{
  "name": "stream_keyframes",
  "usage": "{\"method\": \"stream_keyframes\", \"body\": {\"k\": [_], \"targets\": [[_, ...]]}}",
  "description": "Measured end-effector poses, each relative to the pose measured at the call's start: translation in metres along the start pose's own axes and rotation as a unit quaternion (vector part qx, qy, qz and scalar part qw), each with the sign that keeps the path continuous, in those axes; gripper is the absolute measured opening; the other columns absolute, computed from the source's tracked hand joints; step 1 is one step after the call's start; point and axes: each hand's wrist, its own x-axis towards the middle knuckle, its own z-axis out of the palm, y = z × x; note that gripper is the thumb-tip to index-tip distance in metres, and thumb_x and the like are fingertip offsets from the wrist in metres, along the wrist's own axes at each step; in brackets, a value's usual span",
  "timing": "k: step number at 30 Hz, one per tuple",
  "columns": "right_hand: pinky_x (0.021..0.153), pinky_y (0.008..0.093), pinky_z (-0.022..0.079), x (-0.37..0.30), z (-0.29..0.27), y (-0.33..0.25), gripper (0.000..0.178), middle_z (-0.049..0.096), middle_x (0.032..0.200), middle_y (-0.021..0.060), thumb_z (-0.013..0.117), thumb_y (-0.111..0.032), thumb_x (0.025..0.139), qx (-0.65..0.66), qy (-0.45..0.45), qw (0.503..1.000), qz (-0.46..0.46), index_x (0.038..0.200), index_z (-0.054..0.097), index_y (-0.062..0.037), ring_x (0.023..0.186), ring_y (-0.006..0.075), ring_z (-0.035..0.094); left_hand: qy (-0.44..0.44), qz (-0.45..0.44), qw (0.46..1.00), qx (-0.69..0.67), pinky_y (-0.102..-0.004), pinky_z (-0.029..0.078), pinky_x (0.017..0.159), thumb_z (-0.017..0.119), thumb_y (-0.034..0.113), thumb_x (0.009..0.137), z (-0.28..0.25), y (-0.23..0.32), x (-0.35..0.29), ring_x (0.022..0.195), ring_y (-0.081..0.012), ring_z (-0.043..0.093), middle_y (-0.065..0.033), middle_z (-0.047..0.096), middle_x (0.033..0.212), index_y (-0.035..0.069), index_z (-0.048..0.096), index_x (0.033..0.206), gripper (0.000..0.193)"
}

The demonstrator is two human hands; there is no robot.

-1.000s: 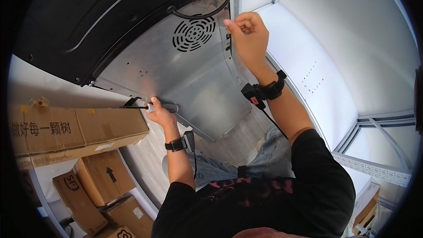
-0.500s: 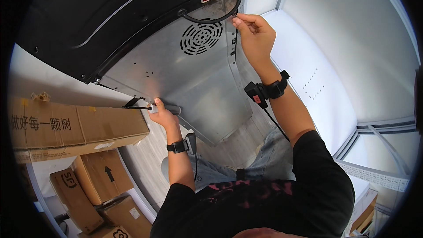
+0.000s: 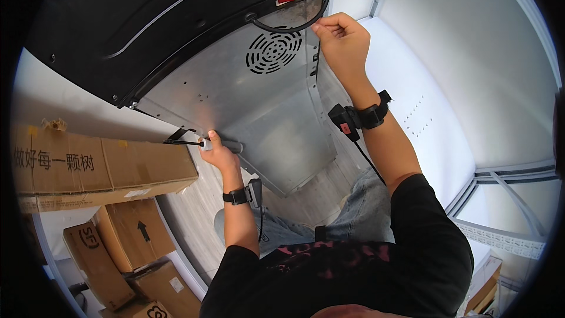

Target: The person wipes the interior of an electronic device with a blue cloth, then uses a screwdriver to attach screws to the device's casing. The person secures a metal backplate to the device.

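One screwdriver (image 3: 189, 142) lies level, its long axis running left to right, tip pointing left at a black bracket (image 3: 178, 135) on the metal panel (image 3: 259, 112); the left hand (image 3: 216, 153) is closed around its handle; the right hand (image 3: 341, 41) pinches one black cable (image 3: 288, 26) beside the round vent (image 3: 272, 51); four cardboard boxes (image 3: 100, 165) sit at the left.

Our left hand (image 3: 216, 152) sits at the metal housing's (image 3: 276, 118) lower left edge, our right hand (image 3: 343, 40) at its top; cardboard boxes (image 3: 106, 168) lie left.
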Motion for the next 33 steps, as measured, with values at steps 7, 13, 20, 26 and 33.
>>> {"method": "stream_keyframes", "body": {"k": [7,13,20,26,33], "targets": [[0.060,0.0179,0.046,0.007,-0.008,0.014,0.015,0.063,0.076,0.0015,0.073,0.000,0.076,0.073,-0.041,0.996,0.009,0.088,0.064,-0.0001,0.068,0.0052,0.057,-0.013,-0.003,1.000,0.010,-0.0277,0.045,0.073,0.067,0.012,0.088,-0.001,0.001,0.000,0.079,-0.0120,0.053,-0.0021,0.058,0.092,0.000,0.054,0.102,0.022],[0.063,0.0194,0.046,0.010,-0.011,0.015,0.014,0.064,0.079,0.0025,0.074,-0.001,0.077,0.107,-0.073,0.990,0.060,0.086,0.063,0.0001,0.071,0.0066,0.057,0.000,-0.016,0.999,0.031,-0.0307,0.046,0.079,0.065,0.011,0.089,-0.004,-0.001,0.002,0.084,-0.0137,0.055,-0.0030,0.058,0.095,0.000,0.053,0.104,0.022],[0.076,0.0219,0.048,0.014,0.002,0.014,0.018,0.065,0.085,0.0054,0.071,0.001,0.078,0.263,-0.053,0.953,0.139,0.094,0.062,0.0020,0.080,0.0100,0.061,-0.016,-0.009,1.000,0.010,-0.0261,0.043,0.071,0.068,0.017,0.088,-0.006,-0.006,0.002,0.078,-0.0104,0.052,-0.0008,0.057,0.089,0.001,0.054,0.099,0.024],[0.078,0.0221,0.048,0.015,-0.013,0.027,0.019,0.066,0.091,0.0066,0.069,0.002,0.080,0.223,-0.097,0.954,0.174,0.098,0.062,0.0028,0.083,0.0103,0.062,-0.045,0.007,0.996,0.079,-0.0246,0.041,0.071,0.065,0.021,0.090,-0.015,-0.010,0.005,0.077,-0.0092,0.050,0.0010,0.056,0.087,0.002,0.054,0.096,0.023],[0.078,0.0222,0.048,0.012,-0.007,0.024,0.019,0.067,0.092,0.0073,0.069,0.003,0.081,0.238,-0.086,0.951,0.178,0.099,0.062,0.0039,0.084,0.0107,0.062,-0.039,0.040,0.992,0.109,-0.0239,0.041,0.073,0.064,0.021,0.092,-0.012,-0.007,0.002,0.080,-0.0090,0.049,0.0006,0.055,0.088,0.002,0.054,0.098,0.022]]}}
